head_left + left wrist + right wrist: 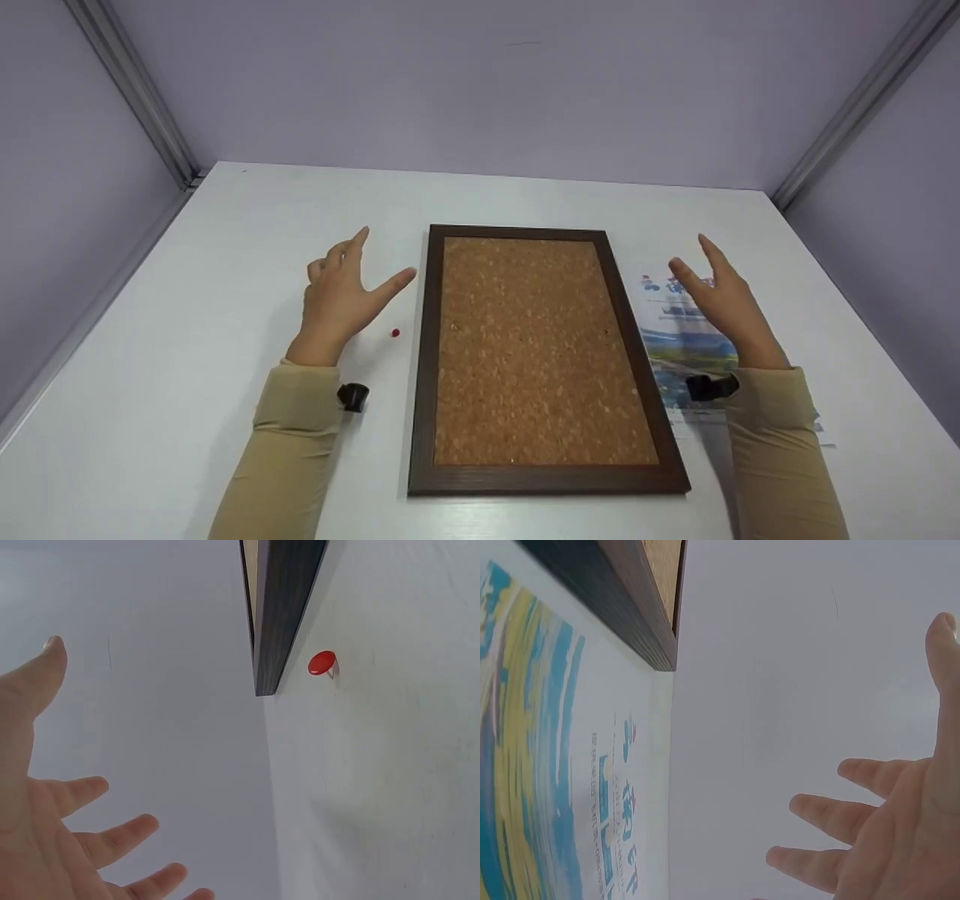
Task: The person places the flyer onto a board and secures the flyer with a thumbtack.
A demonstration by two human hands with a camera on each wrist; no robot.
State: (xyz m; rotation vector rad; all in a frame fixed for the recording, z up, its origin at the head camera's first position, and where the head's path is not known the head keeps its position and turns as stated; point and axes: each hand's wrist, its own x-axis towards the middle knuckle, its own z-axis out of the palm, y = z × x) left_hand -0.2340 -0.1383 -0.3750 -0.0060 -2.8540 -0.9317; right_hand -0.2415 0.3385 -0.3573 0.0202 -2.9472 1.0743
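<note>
2 grips point(336, 300) point(727, 306), spread wide and empty, hover either side of the framed corkboard point(540, 352).

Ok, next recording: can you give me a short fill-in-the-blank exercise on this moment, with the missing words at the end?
1. Inside the dark brown frame, the surface of the board is made of ____.
2. The head of the thumbtack on the table is coloured ____.
3. In the head view, the printed sheet shows on the ____ side of the board.
4. Things held by the left grip and the right grip together number ____.

Missing words: cork; red; right; zero.
</note>
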